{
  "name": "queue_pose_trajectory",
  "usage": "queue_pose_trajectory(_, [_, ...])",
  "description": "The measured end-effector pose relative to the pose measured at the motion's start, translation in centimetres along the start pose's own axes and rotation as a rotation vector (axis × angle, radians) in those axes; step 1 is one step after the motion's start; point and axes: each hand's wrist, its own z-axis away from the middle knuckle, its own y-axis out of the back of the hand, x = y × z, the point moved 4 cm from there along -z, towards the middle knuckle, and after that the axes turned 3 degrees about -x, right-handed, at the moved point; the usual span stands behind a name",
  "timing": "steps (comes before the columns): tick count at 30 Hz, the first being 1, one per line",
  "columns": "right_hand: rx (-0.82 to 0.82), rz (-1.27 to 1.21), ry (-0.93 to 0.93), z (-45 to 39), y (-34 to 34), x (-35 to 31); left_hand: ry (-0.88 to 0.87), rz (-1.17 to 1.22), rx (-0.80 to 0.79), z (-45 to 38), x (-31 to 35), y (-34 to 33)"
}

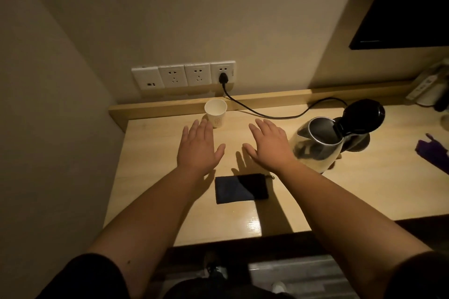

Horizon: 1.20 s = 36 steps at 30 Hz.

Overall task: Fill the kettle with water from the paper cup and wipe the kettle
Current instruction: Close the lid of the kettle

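Observation:
A white paper cup (216, 112) stands upright at the back of the wooden desk (155, 153), near the wall. A steel kettle (318, 147) with its black lid flipped open sits to the right on its base. A dark blue cloth (239, 189) lies flat near the desk's front. My left hand (198, 147) hovers palm down, fingers spread, just in front of the cup. My right hand (268, 144) is held the same way, left of the kettle and apart from it. Both hands hold nothing.
The kettle's black cord (262, 113) runs across the back of the desk to a wall socket (222, 77). A purple object (431, 153) lies at the far right. A white power strip (425, 87) sits at the back right. A dark screen (408, 7) hangs above.

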Motion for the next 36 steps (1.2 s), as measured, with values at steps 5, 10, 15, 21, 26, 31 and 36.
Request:
queue_pose_trajectory(5, [0.051, -0.024, 0.092, 3.9, 1.5, 2.4, 0.046, 0.018, 0.039, 3.1, 3.5, 0.2])
queue_pose_trajectory(10, [0.104, -0.012, 0.155, 6.6, 3.1, 5.6, 0.049, 0.043, 0.065, 5.0, 7.9, 0.3])
queue_pose_trajectory(15, [0.196, -0.009, 0.134, 8.3, 5.6, 10.3, -0.025, 0.065, 0.067, 5.0, 12.3, 1.0])
queue_pose_trajectory(21, [0.372, -0.016, -0.004, 9.6, 8.0, 17.1, -0.128, 0.052, 0.018, 3.3, 17.4, 1.6])
queue_pose_trajectory(26, [0.433, -0.157, -0.230, 10.9, 8.2, 21.8, -0.253, 0.064, -0.021, 1.6, 20.5, 0.5])
queue_pose_trajectory(31, [0.322, -0.563, -0.355, 10.7, 6.5, 24.0, -0.311, 0.056, -0.066, -0.1, 22.1, -0.4])
queue_pose_trajectory(36, [0.244, -0.807, -0.359, 9.9, 5.0, 24.0, -0.331, 0.037, -0.098, -1.4, 22.4, -1.4])
